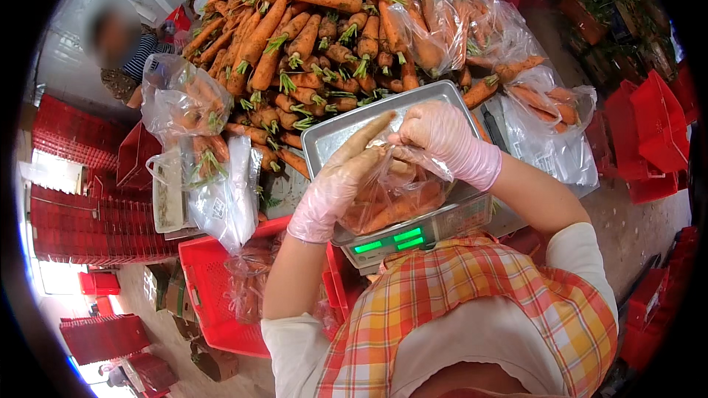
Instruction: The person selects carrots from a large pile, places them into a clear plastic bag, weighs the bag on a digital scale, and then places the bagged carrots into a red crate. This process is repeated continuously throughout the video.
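Both my hands wear thin, pale gloves. My left hand grips the gathered neck of a clear plastic bag of carrots, its index finger stretched out. My right hand is closed on the twisted top of the same bag, close beside the left. The bag is over the near side of a digital scale, whose metal tray lies under my hands. Green figures glow on the scale's display. Beyond the tray rises a large heap of carrots with short green stubs.
Bagged carrots lie at the left, more on the heap, another bag at the right. Flat plastic bags flank the scale. A red crate holding filled bags stands below left. Another person is at the far left.
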{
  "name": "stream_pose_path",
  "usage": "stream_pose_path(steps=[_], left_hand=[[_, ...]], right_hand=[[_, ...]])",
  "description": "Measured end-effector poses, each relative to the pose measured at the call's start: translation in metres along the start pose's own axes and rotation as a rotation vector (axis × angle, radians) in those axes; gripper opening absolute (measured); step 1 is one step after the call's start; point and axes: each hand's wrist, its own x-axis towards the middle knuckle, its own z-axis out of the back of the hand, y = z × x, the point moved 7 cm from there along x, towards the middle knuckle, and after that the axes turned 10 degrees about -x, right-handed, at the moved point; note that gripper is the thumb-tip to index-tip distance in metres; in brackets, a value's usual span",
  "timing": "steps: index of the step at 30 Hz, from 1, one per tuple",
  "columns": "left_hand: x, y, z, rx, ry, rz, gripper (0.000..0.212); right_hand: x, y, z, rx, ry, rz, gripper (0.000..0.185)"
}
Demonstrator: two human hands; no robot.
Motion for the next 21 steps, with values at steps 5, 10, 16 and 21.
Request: stream_pose_path(steps=[5,10,16,21], left_hand=[[0.009,-0.033,-0.008,0.991,0.011,-0.209,0.028],[0.006,-0.036,-0.004,1.434,0.147,-0.361,0.016],[-0.002,-0.027,0.011,1.766,0.121,-0.563,0.012],[0.007,-0.043,-0.020,1.923,0.230,-0.788,0.019]], right_hand=[[0.001,0.003,0.001,-0.279,0.151,0.087,0.016],[-0.036,0.008,-0.004,-0.193,0.258,0.071,0.010],[-0.084,-0.010,-0.009,0.075,0.024,-0.139,0.024],[-0.069,0.001,-0.036,1.236,0.177,-0.658,0.025]])
